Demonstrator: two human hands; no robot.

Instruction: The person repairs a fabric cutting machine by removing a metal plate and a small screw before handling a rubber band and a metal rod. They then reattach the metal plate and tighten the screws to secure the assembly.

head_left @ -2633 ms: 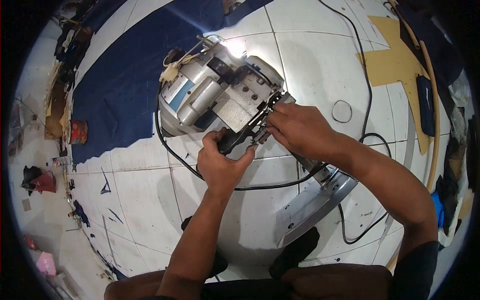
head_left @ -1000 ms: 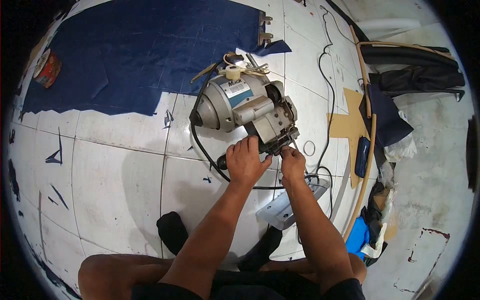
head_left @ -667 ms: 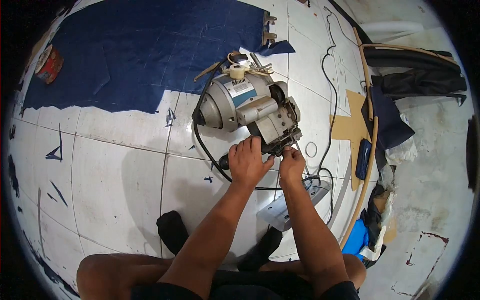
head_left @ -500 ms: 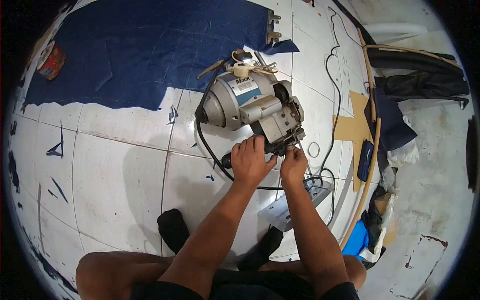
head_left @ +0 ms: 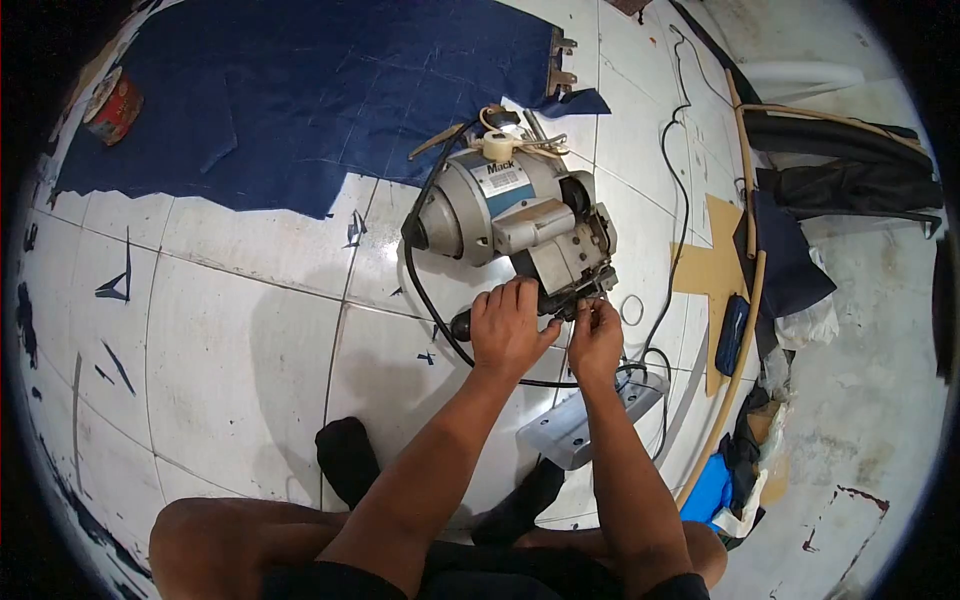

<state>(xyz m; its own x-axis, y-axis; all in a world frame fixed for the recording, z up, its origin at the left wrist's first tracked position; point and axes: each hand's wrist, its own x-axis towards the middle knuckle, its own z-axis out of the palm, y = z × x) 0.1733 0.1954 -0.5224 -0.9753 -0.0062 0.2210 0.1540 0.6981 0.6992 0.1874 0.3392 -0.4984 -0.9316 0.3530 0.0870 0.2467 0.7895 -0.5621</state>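
Observation:
A cloth-cutting machine (head_left: 525, 215), grey and labelled "Mack", lies on its side on the tiled floor. My left hand (head_left: 508, 328) is closed over its near edge, by the black handle (head_left: 461, 325), with the thumb stretched toward the mechanism. At the small metal mechanism (head_left: 582, 290) on the machine's near end, my right hand (head_left: 597, 343) has its fingers pinched together. What lies between those fingertips is too small to make out. A black cable (head_left: 425, 300) loops from the machine past my wrists.
A metal power strip (head_left: 560, 430) sits near my right forearm. Dark blue cloth (head_left: 300, 90) covers the floor at the back left, with a red tin (head_left: 113, 108) on it. Cardboard (head_left: 715, 268) and a long tan tube (head_left: 735, 370) lie to the right. Blue scraps (head_left: 118, 285) dot the tiles.
The view has shifted slightly, so the machine and both hands appear a little lower and to the right. My hands keep nearly the same hold on the machine.

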